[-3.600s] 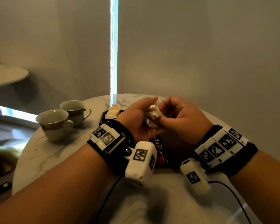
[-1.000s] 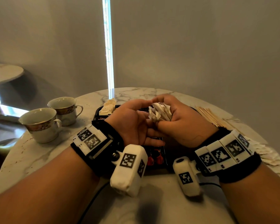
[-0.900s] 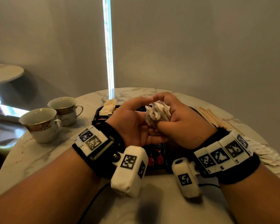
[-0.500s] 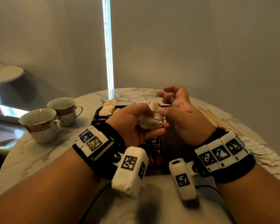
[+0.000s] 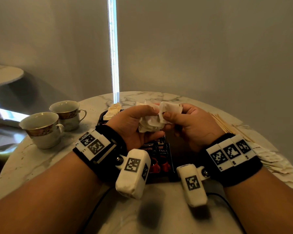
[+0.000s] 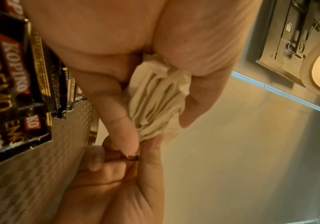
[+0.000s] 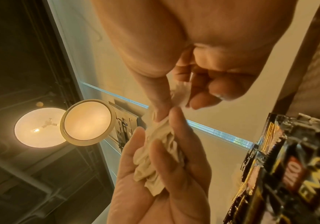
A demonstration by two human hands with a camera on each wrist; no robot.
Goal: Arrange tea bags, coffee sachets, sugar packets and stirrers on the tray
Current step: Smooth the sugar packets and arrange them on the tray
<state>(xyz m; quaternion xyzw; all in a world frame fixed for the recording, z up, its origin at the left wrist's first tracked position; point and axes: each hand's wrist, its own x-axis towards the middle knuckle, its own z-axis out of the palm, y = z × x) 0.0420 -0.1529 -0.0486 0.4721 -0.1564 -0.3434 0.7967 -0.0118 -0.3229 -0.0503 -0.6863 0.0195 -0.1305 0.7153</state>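
Above the black tray (image 5: 101,118), my left hand (image 5: 156,122) grips a crumpled bunch of white paper packets (image 5: 149,125). My right hand (image 5: 172,114) pinches one packet (image 5: 170,108) at the top of that bunch between thumb and fingers. The left wrist view shows the bunch (image 6: 155,103) squeezed between my left thumb and fingers. In the right wrist view the pinched packet (image 7: 180,94) still touches the bunch (image 7: 159,159). Black coffee sachets (image 5: 159,154) lie on the tray under my hands. Beige packets (image 5: 112,110) are stacked at its far left corner.
Two empty teacups (image 5: 41,129) (image 5: 66,114) stand left of the tray on the round marble table (image 5: 41,166). Wooden stirrers (image 5: 225,124) and a spread of white packets (image 5: 274,162) lie at the right. A curtained wall rises behind the table.
The bunch passed from my right hand into my left. My right hand opened and lifted, then came back and now pinches one packet at the top.
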